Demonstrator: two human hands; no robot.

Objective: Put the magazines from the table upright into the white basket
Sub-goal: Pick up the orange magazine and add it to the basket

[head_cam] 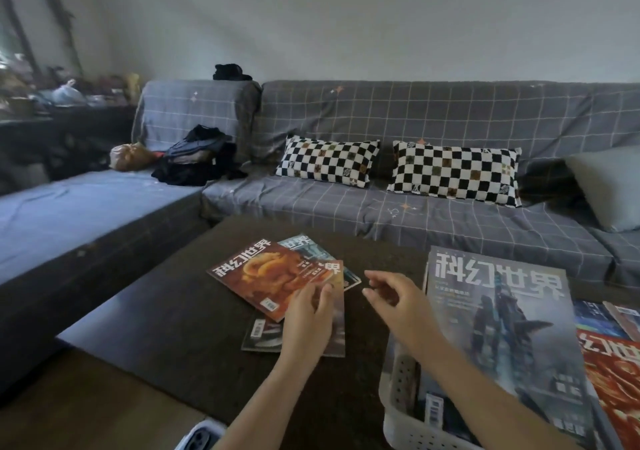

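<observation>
Head view: on the dark table [166,339], the left hand [308,318] rests on a fanned pile of glossy magazines [266,276]; the right hand [394,297] hovers open, empty; magazines stand upright in the white perforated plastic basket [408,425].

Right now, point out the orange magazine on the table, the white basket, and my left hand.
orange magazine [263,276], head view, middle of its cover.
white basket [403,411], head view, perforated left wall.
left hand [308,321], head view, back of the hand.

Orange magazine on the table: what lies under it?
Under the orange magazine two more magazines show: a teal one at the far edge and a grey one nearer. Their covers are mostly hidden, partly by the left hand.
</observation>
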